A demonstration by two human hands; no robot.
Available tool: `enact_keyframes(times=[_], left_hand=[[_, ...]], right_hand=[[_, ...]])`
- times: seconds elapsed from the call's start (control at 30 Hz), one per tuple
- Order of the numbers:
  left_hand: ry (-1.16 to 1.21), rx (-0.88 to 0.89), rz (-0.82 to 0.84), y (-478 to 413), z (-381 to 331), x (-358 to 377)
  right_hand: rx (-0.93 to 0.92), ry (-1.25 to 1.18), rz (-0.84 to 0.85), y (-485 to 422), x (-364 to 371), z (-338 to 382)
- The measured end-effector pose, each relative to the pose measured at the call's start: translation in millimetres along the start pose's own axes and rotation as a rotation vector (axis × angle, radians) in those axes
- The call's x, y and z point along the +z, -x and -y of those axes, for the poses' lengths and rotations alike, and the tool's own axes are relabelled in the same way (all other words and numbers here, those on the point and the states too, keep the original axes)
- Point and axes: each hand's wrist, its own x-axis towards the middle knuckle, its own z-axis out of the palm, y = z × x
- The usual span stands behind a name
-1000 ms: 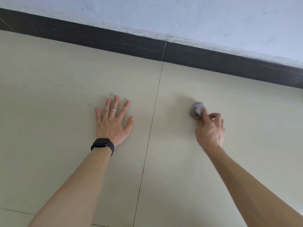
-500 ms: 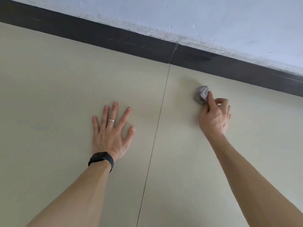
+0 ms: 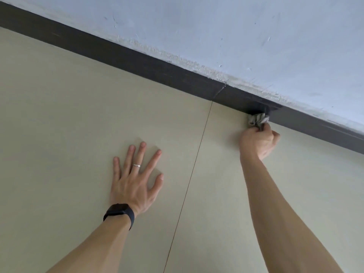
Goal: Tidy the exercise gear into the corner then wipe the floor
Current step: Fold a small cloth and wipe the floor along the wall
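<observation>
Beige floor tiles (image 3: 69,119) run up to a dark skirting board (image 3: 157,71) below a pale wall (image 3: 236,26). The right hand (image 3: 258,141) grips a crumpled grey cloth (image 3: 257,120), fingers curled round it, pressing it on the floor right against the skirting. The left hand (image 3: 136,180) lies flat on the floor, fingers spread, with a ring (image 3: 136,165) and a black watch (image 3: 120,212).

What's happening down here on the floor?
A person is wiping the floor. The right hand has a scrunched grey rag in its grip, right up against the dark skirting at the foot of the wall. The left hand rests flat on the tile with its fingers spread, and a black watch is on that wrist. No exercise gear is in view.
</observation>
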Motion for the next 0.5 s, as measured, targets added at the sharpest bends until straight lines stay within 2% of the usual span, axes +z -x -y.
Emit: enact_keyframes(times=[0.03, 0.1, 0.13, 0.23, 0.3, 0.4, 0.5], left_hand=[[0.003, 0.004, -0.003, 0, 0, 0], [0.001, 0.004, -0.003, 0, 0, -1], [-0.001, 0.001, -0.002, -1, 0, -1], [0.006, 0.003, -0.005, 1, -1, 0], [0.006, 0.002, -0.004, 0, 0, -1], [0.018, 0.007, 0.014, 0, 0, -2], [0.040, 0.002, 0.013, 0, -1, -3]], right_hand=[[0.097, -0.008, -0.016, 4, 5, 9], [0.064, 0.017, 0.025, 29, 11, 28], [-0.044, 0.032, 0.073, 45, 14, 35], [-0.616, 0.086, 0.197, 95, 17, 36], [-0.900, 0.097, 0.271, 111, 14, 29], [-1.012, 0.087, 0.412, 132, -26, -24], [-1.161, 0.161, 0.577, 174, -92, -117]])
